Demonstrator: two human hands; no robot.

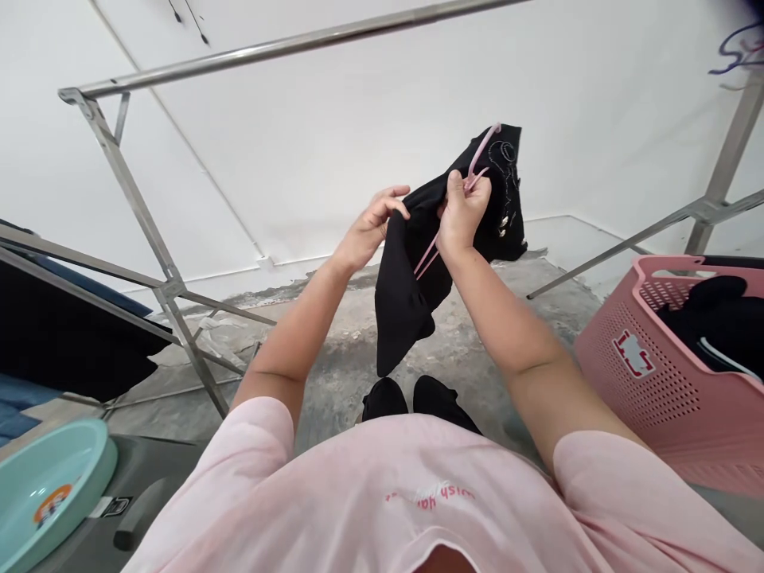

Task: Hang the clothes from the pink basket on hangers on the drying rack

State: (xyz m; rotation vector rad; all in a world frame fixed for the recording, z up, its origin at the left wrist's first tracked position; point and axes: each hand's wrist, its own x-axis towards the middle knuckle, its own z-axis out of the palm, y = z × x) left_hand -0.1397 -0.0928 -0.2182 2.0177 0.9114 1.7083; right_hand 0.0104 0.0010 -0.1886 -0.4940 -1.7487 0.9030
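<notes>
Both arms (302,318) extended forward, left grip (371,227) loosely bent, right grip (464,213) curled, thumb (455,185) uppermost

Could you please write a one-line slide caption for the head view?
Right hand grips a pink hanger against a black garment, left hand at the garment's edge, before a metal rack.

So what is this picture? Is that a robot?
It's no robot! These are a person's two bare hands, seen by a camera on that person's head, looking down. The right hand grips a pink clothes hanger, which runs partly inside a black garment; the left hand touches the garment's edge. Ahead is a metal rack, with concrete floor below. A pink laundry basket with dark clothes is on the right, and a teal basin on the left.
</notes>
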